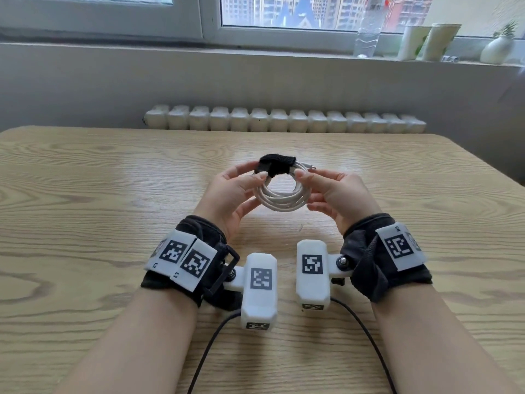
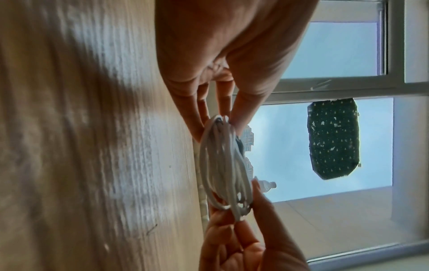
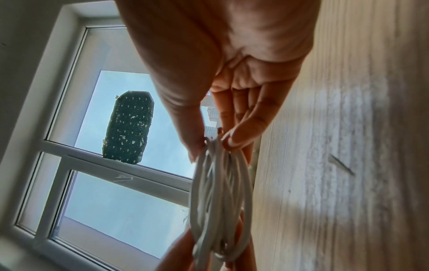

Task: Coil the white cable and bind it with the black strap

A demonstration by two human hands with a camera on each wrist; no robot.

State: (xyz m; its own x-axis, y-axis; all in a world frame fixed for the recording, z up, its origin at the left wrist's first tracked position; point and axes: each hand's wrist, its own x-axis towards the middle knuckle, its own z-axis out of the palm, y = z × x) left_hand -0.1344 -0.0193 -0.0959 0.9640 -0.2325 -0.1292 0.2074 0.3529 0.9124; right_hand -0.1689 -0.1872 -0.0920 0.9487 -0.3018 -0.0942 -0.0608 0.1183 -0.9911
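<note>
I held the white cable (image 1: 279, 198) in the air above the middle of the table (image 1: 85, 194), nearer its far edge than its near one. It was wound into a round coil of several loose loops, standing roughly upright and facing me, its strands lying slightly uneven against one another. The black strap (image 1: 277, 164) wrapped the top of the coil, a fuzzy band with one flap sticking out to the left. A short cable end with a small plug poked out to the right of the strap. My left hand (image 1: 234, 191) pinched the coil's upper left side between thumb and fingers, touching the strap. My right hand (image 1: 331, 191) pinched the upper right side, its lower fingers curled loosely.
</note>
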